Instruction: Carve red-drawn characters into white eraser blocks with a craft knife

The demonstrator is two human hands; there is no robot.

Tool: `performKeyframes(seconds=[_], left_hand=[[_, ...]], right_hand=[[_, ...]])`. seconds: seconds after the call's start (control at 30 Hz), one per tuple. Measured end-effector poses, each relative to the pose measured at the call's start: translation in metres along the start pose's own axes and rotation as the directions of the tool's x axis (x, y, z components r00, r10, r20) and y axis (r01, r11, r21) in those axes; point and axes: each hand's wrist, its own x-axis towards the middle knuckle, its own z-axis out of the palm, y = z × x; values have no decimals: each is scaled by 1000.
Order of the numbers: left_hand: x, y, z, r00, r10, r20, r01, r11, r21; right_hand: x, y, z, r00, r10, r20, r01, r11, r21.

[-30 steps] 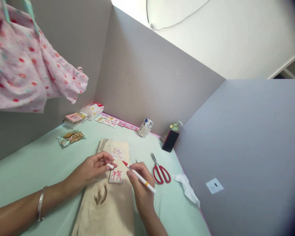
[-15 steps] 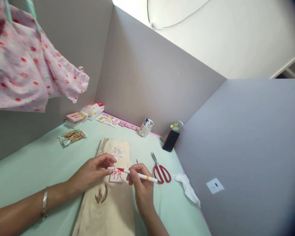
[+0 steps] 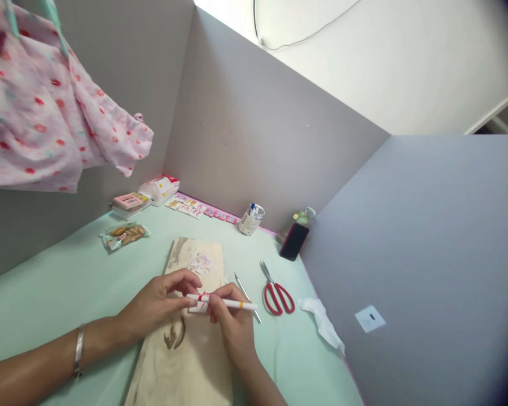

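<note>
My right hand [image 3: 236, 327] is closed on a white marker pen [image 3: 231, 304] with a yellow band, held almost level. In a pinch between thumb and fingers, my left hand [image 3: 163, 299] holds the white pen cap [image 3: 192, 296]. The cap and the marker's red front end meet in line; I cannot tell whether the cap is fully seated. Beneath them a small white card [image 3: 198, 309] with red written strokes lies on the wooden board [image 3: 190, 372], partly hidden by the pen and fingers.
Beside the board lie a thin metal-coloured pen-like tool [image 3: 248, 297] and red-handled scissors [image 3: 278, 298]. Farther back are a tin can [image 3: 251, 220], a phone [image 3: 294, 241], a row of lettered cards [image 3: 197, 207] and a snack packet [image 3: 125, 235]. White tissue [image 3: 323, 324] lies at the right.
My right hand has moved left and brought the marker's red tip into the cap held by my left hand. The thin metal-coloured tool now shows more fully.
</note>
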Motion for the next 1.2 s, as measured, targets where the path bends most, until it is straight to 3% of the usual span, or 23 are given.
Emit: performKeyframes(seconds=[0.3,0.53,0.83,0.93,1.03,1.2], left_hand=[[-3,-7,2,996,-10,-94,16,998,68],[8,-10,-9,991,-5,-135,20,994,110],[2,-34,2,1000,-28,-11,28,1000,-13],[3,-47,1,999,-30,-42,30,999,-17],[8,-65,-4,995,-42,-88,42,999,-7],[14,-86,-9,989,-33,-147,33,999,-6]], right_hand=[[3,-13,4,997,82,17,-83,994,74],[18,-22,-12,993,119,6,-118,978,171],[18,-29,4,971,196,138,-205,977,52],[44,-48,-12,977,180,117,-173,983,-66],[95,-74,-48,989,137,54,-117,954,-277],[207,-112,-111,989,35,-144,-125,719,-683]])
